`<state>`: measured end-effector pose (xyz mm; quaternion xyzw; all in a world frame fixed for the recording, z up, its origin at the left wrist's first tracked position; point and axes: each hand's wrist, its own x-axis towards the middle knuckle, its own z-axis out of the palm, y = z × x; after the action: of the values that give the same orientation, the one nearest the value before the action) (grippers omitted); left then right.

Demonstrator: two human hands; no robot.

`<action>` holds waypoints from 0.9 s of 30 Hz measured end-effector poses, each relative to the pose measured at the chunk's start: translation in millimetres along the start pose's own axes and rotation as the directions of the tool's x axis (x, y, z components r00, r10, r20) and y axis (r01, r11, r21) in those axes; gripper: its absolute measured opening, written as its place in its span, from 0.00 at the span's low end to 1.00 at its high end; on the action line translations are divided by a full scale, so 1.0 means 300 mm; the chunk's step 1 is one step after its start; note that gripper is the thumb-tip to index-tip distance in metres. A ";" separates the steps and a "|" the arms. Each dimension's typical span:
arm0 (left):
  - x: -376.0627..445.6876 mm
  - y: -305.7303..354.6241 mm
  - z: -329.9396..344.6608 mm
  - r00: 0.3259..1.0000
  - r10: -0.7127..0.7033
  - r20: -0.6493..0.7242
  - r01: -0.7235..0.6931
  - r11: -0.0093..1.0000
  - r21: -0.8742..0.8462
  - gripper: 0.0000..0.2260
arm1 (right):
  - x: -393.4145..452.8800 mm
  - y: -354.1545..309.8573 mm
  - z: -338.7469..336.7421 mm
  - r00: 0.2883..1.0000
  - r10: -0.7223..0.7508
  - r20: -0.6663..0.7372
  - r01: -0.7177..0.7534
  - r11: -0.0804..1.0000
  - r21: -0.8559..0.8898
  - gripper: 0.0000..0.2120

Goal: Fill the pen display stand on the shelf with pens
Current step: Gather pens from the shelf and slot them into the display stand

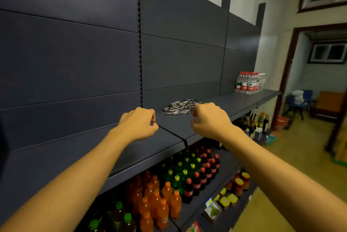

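Both fists loosely curled, empty — left hand [139, 123], right hand [210, 119] — near pens [181, 107].

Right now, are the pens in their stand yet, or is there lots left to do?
Nothing looks done yet. The pens lie in a loose pile on the shelf, and no display stand shows in this view. The left hand and right hand are curled above the shelf, seemingly holding nothing. All the filling is left.

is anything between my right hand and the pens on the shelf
Nothing visible. The right hand hovers just in front of the pile of pens, with only bare shelf between them. The left hand is off to the side. No display stand is in view.
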<state>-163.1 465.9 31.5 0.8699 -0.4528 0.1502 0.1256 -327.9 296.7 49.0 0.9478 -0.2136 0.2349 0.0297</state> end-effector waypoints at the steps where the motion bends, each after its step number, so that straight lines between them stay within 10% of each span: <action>1: 0.024 0.030 0.009 1.000 0.013 0.007 -0.013 1.000 0.000 0.05 | 0.001 0.042 -0.001 1.000 0.014 0.001 -0.014 1.000 0.000 0.09; 27: 0.800 0.120 0.275 0.990 0.138 -0.005 -0.137 0.987 0.080 0.06 | 0.517 0.547 0.312 0.994 0.092 0.063 -0.089 0.995 -0.046 0.15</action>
<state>-50.1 236.6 48.3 0.8401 -0.5046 0.1809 0.0827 -232.3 72.6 29.7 0.9434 -0.2621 0.2004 0.0325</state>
